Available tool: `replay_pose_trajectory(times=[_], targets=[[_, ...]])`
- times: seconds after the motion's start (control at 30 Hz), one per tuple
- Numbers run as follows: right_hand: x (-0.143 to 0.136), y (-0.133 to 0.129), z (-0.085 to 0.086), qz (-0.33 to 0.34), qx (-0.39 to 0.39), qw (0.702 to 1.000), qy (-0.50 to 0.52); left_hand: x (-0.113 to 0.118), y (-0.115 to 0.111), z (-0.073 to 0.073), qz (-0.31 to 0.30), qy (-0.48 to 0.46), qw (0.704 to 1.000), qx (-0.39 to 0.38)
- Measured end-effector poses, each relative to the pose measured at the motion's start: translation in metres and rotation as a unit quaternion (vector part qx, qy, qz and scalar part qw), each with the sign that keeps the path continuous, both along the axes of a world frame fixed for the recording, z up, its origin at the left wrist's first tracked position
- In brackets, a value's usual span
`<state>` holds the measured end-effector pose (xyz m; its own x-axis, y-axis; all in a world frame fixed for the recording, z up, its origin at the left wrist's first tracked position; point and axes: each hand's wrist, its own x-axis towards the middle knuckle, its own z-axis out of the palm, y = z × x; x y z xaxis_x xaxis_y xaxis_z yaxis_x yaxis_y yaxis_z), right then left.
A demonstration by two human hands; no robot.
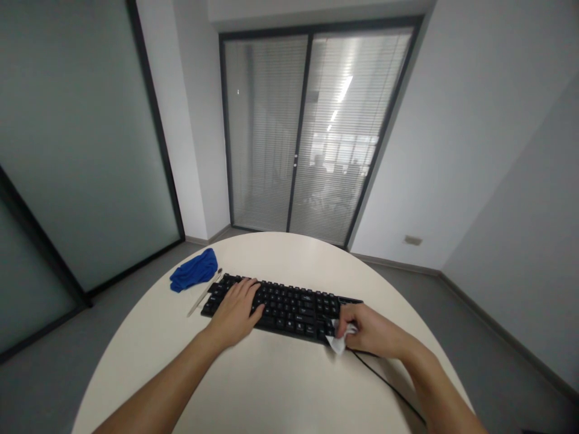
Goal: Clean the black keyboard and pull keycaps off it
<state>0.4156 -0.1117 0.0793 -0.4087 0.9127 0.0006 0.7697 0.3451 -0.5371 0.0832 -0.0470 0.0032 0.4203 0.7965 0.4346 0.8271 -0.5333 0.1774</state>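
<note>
The pale table (pixel 271 386) with curved edge carries a black keyboard (pixel 289 308), a blue cloth (pixel 194 271), a thin stick (pixel 202 295) and a black cable (pixel 389 386).

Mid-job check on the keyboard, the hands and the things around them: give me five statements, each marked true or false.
1. The left hand rests on the keyboard. True.
2. The right hand grips the blue cloth. False: it holds a crumpled white wipe, and the blue cloth lies on the table.
3. A thin, pale stick lies beside the keyboard's left end. True.
4. The black cable is coiled on top of the keys. False: it runs over the table toward the near edge.
5. The keyboard's keys face up. True.
</note>
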Motion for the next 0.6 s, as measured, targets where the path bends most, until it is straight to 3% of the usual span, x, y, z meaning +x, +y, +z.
replay_pose_trajectory(times=[0.13, 0.2, 0.4, 0.6], targets=[[0.018, 0.014, -0.005, -0.1, 0.12, 0.987, 0.026, 0.001, -0.001, 0.002, -0.002, 0.01, 1.0, 0.0], [0.029, 0.022, -0.012, -0.13, 0.135, 0.982, 0.017, 0.001, -0.001, 0.004, -0.009, 0.01, 1.0, -0.001], [0.041, 0.031, -0.027, -0.117, 0.096, 0.988, -0.022, -0.002, -0.007, 0.009, -0.033, 0.031, 0.998, -0.035], [0.03, 0.021, -0.016, -0.082, 0.105, 0.988, -0.08, -0.004, -0.006, 0.008, -0.043, 0.046, 0.996, -0.059]])
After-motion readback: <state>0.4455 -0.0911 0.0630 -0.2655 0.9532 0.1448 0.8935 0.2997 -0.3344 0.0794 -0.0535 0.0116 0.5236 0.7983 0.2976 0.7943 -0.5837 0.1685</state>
